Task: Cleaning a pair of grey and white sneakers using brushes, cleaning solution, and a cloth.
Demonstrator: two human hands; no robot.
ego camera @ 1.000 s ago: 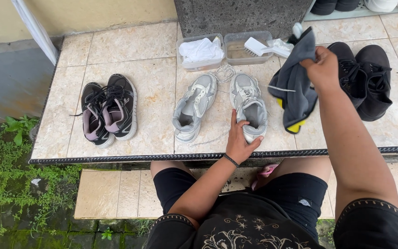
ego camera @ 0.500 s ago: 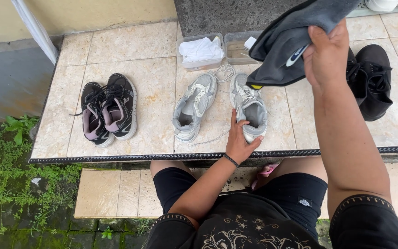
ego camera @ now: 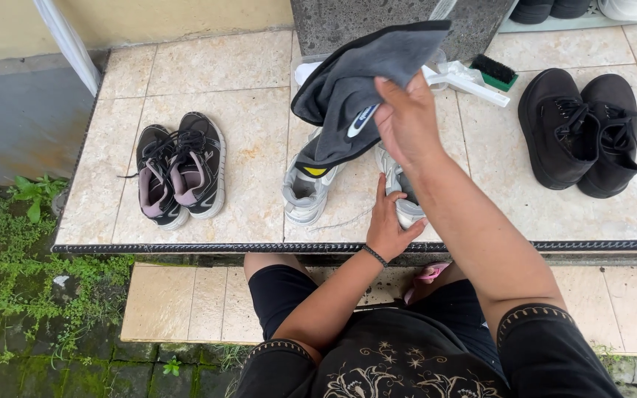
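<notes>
- Right hand point(ego camera: 405, 121): raised over the tiled ledge, fingers pinched shut on a dark grey cloth point(ego camera: 355, 81) with a white-and-blue patch and a yellow edge. Cloth hangs draped from the grip, above the pair of light grey mesh sneakers.
- Left hand point(ego camera: 391, 225): down at the front edge of the ledge, fingers wrapped around the heel end of the right-side light grey sneaker point(ego camera: 401, 193); grip closed on that shoe. Black band on the wrist.
- Other light grey sneaker point(ego camera: 305, 190): just beside it, sole down, toe end hidden under the hanging cloth.
- Beige tiled ledge point(ego camera: 245, 81): carries everything, dark trim along the front edge.
- Pair of black sneakers with pink lining point(ego camera: 180, 169): left part of the ledge, side by side, touching, well apart from the hands.
- Pair of plain black lace-up shoes point(ego camera: 580, 129): right part, side by side.
- White-handled brush with dark bristles and green back point(ego camera: 481, 74): lying at the back, between the cloth and the black lace-ups.
- Clear plastic tub behind the cloth: mostly hidden, contents can't tell.
</notes>
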